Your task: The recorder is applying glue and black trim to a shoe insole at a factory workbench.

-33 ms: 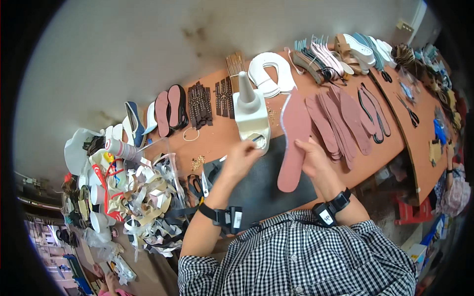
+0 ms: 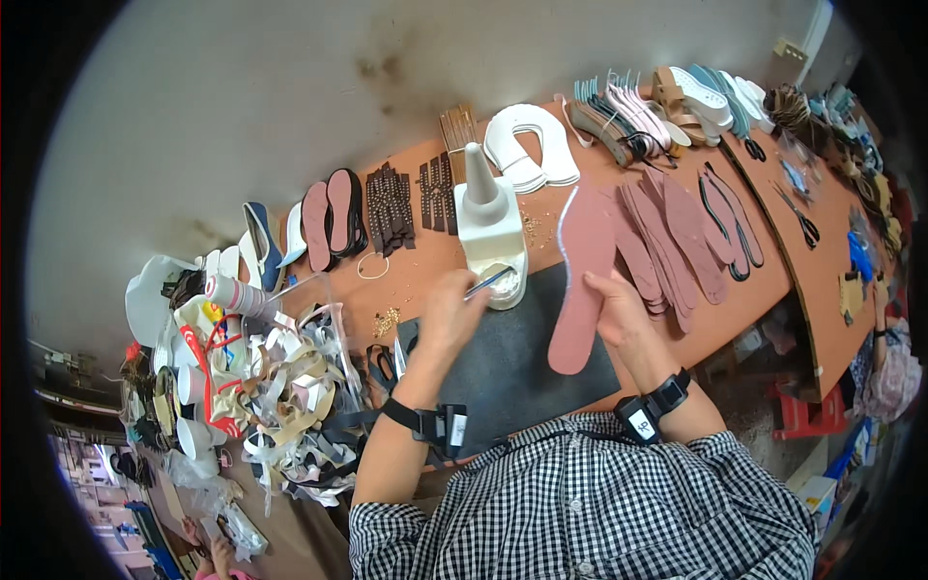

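Risk of glue dripping onto mat (image 2: 512, 358): left hand (image 2: 449, 319) pinching brush (image 2: 488, 283) over tub (image 2: 505, 280); right hand (image 2: 614, 309) gripping insole (image 2: 580, 280) beside tub.

A long orange-brown wooden workbench (image 2: 440, 266) runs along a pale wall and bends round toward the person's right. A dark grey rectangular mat (image 2: 512, 362) lies at its near edge. Just behind the mat stands a white plastic glue bottle with a cone-shaped nozzle (image 2: 486, 217). To the right, a fanned row of dusty-pink flat insoles (image 2: 677, 232) overlaps across the top. Behind them sit stacked white U-shaped foam pieces (image 2: 532, 145). Further left lie dark studded straps (image 2: 390, 205) and a pair of pink soles with black rims (image 2: 331, 218). At the far left, a tangled heap of white and tan strips (image 2: 280, 387) spills over the edge.
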`<state>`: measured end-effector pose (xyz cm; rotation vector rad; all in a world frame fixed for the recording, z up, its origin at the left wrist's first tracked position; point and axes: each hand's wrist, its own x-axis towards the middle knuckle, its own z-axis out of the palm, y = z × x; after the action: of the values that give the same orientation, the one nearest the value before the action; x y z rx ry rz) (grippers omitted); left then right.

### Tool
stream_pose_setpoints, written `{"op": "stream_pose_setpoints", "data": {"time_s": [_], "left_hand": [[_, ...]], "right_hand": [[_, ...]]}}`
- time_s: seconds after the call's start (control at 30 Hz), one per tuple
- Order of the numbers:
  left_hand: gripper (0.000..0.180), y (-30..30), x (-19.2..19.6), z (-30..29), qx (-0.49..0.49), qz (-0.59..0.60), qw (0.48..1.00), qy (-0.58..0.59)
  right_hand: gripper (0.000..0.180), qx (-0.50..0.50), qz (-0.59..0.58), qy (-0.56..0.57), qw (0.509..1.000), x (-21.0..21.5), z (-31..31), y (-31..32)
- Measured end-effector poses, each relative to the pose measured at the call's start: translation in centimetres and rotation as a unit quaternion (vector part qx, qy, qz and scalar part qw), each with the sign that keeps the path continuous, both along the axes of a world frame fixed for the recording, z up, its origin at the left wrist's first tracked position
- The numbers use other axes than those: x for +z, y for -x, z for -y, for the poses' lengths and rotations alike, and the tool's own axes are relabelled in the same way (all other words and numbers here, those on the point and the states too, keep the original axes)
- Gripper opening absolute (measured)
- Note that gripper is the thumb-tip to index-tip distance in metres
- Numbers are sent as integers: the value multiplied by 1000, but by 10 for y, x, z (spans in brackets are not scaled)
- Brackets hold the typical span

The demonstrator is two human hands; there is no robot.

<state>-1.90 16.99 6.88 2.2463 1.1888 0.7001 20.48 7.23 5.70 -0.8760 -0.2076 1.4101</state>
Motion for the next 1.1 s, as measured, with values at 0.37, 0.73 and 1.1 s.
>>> {"op": "stream_pose_setpoints", "data": {"time_s": [0.37,0.73,1.1], "left_hand": [[28,21,-24,-6,-25,-191,981,-29],[17,19,-20,5,16,-258,961,-101],[20,45,-6,28,46,-144,984,-91]], "right_hand": [[35,-55,28,63,996,-21,14,-21],[24,-7,4,64,998,-15,14,3],[24,-36,34,65,997,12,11,-6]]}}
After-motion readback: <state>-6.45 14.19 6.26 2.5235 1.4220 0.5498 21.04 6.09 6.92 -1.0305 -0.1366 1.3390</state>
